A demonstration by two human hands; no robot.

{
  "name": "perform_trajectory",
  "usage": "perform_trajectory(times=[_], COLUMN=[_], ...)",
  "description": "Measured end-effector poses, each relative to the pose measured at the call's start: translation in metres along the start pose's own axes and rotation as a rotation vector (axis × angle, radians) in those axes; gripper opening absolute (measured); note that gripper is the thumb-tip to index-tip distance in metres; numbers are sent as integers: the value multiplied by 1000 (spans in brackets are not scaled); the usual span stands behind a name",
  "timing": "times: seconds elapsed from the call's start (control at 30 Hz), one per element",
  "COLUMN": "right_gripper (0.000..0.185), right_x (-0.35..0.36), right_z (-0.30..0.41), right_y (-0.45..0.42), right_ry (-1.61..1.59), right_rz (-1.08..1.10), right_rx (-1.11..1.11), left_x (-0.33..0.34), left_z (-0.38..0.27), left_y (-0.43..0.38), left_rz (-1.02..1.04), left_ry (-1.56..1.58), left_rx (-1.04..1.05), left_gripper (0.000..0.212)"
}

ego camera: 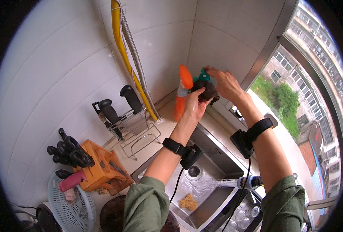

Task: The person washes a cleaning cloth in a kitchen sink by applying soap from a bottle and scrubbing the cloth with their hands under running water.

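Observation:
My left hand (197,105) holds a dark brown rag or scrubbing pad (205,90), whose exact kind I cannot tell, in the corner beyond the sink. Just behind it, my right hand (225,84) touches the green cap of a bottle (204,76) with its fingertips. The bottle's body is mostly hidden by the dark thing. Close on the left stands an orange spray bottle (180,105). Below my forearms, water runs from the faucet (250,182) into the steel sink (215,148), where a yellowish scouring pad (188,202) lies.
Left of the sink are a wire rack (142,142) with black-handled tools, a wooden knife block (97,168) and a pale blue plastic basket (84,213). Several glasses (241,216) stand right of the sink. A window frame (264,58) borders the counter. Cables hang from both wrist-worn devices.

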State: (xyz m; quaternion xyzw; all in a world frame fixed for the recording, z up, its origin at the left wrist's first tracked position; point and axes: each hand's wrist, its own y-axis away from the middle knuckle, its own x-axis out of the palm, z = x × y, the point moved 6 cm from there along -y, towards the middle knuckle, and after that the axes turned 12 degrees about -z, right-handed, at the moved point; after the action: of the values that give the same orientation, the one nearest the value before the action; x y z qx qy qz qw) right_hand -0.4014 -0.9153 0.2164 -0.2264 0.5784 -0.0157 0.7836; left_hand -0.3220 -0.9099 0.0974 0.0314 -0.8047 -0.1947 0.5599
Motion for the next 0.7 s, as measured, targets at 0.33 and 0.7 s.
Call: perform_trajectory(times=[0.33,0.7], right_gripper=[54,53], right_x=[1,5], right_z=[2,0], right_y=[4,1], right_ry=[-10,66], right_rz=[-105,-44], right_rx=[-70,-9], left_x=[7,7], left_z=[-1,-13], left_y=[-2,36], left_rz=[40,-42], left_ry=[29,-117], left_rx=[1,-39], left_gripper=[29,31])
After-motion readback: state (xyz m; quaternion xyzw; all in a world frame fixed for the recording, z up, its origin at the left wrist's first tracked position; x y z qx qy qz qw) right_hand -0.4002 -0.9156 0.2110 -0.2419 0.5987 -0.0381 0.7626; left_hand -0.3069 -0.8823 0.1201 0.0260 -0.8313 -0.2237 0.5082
